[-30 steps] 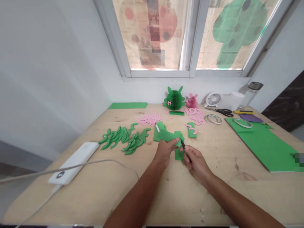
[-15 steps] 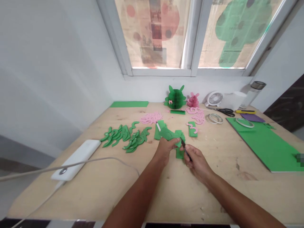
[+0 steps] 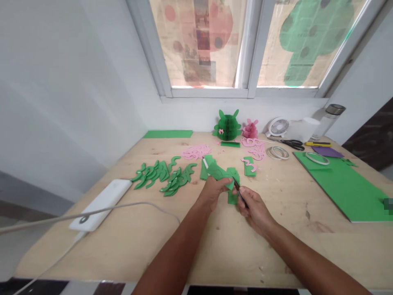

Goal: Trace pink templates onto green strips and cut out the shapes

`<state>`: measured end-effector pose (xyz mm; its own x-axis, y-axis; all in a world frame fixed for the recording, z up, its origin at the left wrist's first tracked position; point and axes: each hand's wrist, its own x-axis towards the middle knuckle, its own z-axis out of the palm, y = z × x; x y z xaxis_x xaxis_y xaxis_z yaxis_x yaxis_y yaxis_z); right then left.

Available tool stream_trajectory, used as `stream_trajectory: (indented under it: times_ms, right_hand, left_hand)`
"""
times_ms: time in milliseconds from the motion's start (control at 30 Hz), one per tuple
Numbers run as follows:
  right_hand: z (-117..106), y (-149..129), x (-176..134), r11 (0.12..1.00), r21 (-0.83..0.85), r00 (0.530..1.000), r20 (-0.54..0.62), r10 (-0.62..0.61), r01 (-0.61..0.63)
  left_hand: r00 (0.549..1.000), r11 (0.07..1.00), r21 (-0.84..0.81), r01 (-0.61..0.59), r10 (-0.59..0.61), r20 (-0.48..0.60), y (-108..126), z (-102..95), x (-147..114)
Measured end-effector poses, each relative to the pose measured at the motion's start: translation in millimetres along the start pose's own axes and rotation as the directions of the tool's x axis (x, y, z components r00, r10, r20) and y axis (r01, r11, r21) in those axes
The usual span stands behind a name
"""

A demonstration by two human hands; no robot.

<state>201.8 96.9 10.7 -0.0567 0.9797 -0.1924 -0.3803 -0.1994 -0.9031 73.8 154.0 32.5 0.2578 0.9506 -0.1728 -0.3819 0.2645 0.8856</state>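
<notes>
My left hand (image 3: 214, 190) is closed on a piece of green paper (image 3: 217, 173), thumb on top near its right end. Close by on the right, my right hand (image 3: 254, 206) grips black-handled scissors (image 3: 241, 197). Their tip meets the paper's edge beside my left thumb; the blades are mostly hidden. Under and around the held piece lie more green papers, one below the hands (image 3: 232, 197) and one behind with a white strip (image 3: 205, 163) on it. Curved green cutouts (image 3: 175, 182) are heaped to the left.
Pink cutouts (image 3: 196, 152) lie behind. A green honeycomb paper figure (image 3: 227, 126) and a pink one (image 3: 250, 129) stand by the wall. Tape rolls (image 3: 280, 153), larger scissors (image 3: 291, 143) and a green board (image 3: 346, 188) are rightward. A white power bank (image 3: 104, 200) with a cable lies left.
The view has shifted very slightly. Both hands keep nearly the same place on the green paper, and the scissors have barely moved.
</notes>
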Motion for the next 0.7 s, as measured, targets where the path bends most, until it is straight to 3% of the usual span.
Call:
stream_trajectory:
  times_ms: [467,700]
  right_hand:
    - [-1.1,0.4,0.6,0.999,-0.033,1.000,-0.021,0.014,-0.014]
    - [-2.0,1.5,1.3,0.998,-0.056,0.999,-0.030,0.015,-0.016]
  left_hand:
    - [1.000,1.000,0.014,0.001,-0.002,0.010,2.0,-0.8,-1.6]
    - [0.999,1.000,-0.012,0.022,-0.023,-0.036,1.2,-1.3,0.1]
